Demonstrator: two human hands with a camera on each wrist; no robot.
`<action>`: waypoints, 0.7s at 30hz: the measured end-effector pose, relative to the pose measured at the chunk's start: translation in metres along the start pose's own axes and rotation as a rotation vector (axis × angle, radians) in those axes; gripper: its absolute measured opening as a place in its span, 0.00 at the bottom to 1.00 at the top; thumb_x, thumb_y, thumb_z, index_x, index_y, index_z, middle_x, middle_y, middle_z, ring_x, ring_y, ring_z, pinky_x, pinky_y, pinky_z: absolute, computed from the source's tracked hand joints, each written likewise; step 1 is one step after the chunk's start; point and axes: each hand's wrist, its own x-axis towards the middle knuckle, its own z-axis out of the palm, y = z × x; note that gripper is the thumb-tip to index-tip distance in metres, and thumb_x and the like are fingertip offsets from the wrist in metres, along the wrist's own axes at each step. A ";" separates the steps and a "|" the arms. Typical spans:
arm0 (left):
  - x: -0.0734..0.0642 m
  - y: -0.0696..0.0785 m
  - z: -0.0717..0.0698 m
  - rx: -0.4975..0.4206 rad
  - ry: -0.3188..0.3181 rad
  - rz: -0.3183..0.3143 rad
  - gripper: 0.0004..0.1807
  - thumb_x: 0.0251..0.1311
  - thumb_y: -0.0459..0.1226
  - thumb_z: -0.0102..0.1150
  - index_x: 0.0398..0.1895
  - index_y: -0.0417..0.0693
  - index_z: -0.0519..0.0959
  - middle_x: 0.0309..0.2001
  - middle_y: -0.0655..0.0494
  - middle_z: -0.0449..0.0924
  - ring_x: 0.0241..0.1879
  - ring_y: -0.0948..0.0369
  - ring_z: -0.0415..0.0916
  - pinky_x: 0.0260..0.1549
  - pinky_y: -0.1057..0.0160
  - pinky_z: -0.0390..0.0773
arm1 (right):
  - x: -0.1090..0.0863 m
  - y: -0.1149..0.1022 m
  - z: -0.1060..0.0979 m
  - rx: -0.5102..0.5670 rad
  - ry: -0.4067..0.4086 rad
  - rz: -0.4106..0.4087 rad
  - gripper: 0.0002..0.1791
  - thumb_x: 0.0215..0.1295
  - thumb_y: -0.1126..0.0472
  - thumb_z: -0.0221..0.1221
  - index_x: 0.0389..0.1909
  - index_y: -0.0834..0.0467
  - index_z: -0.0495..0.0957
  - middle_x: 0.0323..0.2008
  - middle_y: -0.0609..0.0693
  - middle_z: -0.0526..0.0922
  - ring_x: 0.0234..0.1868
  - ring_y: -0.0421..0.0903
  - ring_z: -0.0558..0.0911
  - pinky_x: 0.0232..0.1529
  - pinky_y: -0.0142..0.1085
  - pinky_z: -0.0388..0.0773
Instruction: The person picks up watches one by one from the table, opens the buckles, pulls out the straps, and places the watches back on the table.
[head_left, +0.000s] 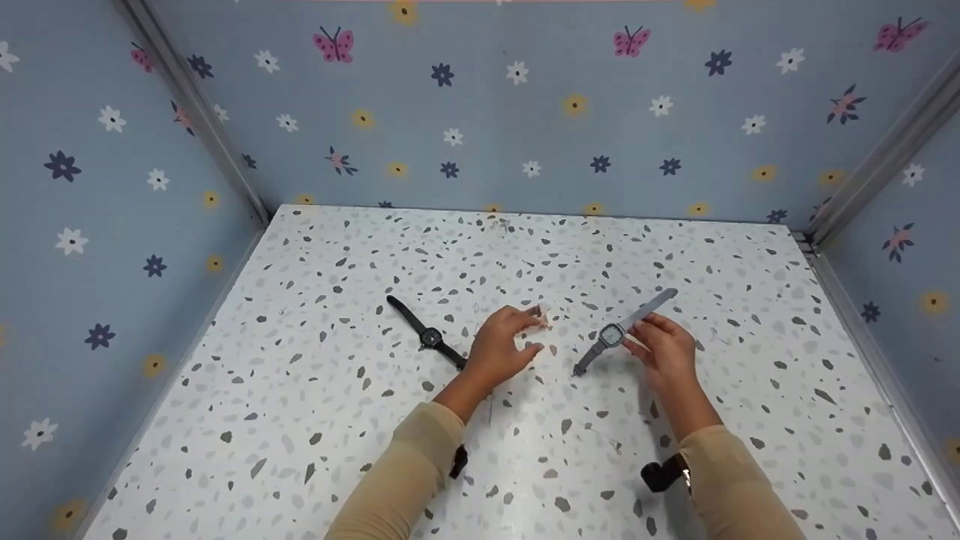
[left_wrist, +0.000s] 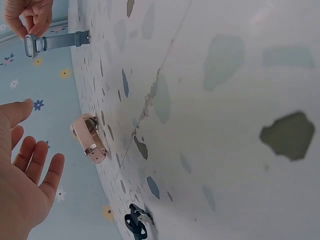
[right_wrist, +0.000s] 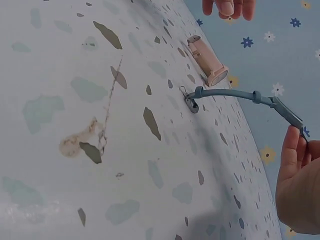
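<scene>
My right hand [head_left: 669, 352] pinches a grey-blue wristwatch [head_left: 613, 334] near its square case, thumb and fingers on the strap's edge. In the right wrist view the strap [right_wrist: 225, 93] hangs out straight from the fingers, its buckle end low by the table. My left hand [head_left: 501, 349] hovers over the table with fingers spread and nothing in them. Just past its fingertips a pink wristwatch [left_wrist: 89, 137] stands on the table with its strap looped, partly hidden in the head view. A black wristwatch [head_left: 431, 337] lies stretched out left of the left hand.
The white speckled table [head_left: 337, 450] is enclosed by blue panels [head_left: 510, 112] printed with flowers and butterflies, at the back and both sides. Metal edging [head_left: 862, 352] runs along the right side. Dark wrist straps [head_left: 661, 475] show under the sleeves.
</scene>
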 end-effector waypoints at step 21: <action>0.021 -0.016 0.005 -0.010 0.004 -0.216 0.17 0.55 0.33 0.70 0.48 0.41 0.83 0.47 0.46 0.77 0.49 0.52 0.75 0.51 0.54 0.77 | 0.025 0.002 -0.016 -0.095 0.186 0.066 0.13 0.66 0.72 0.58 0.49 0.59 0.74 0.40 0.51 0.81 0.42 0.43 0.81 0.41 0.36 0.83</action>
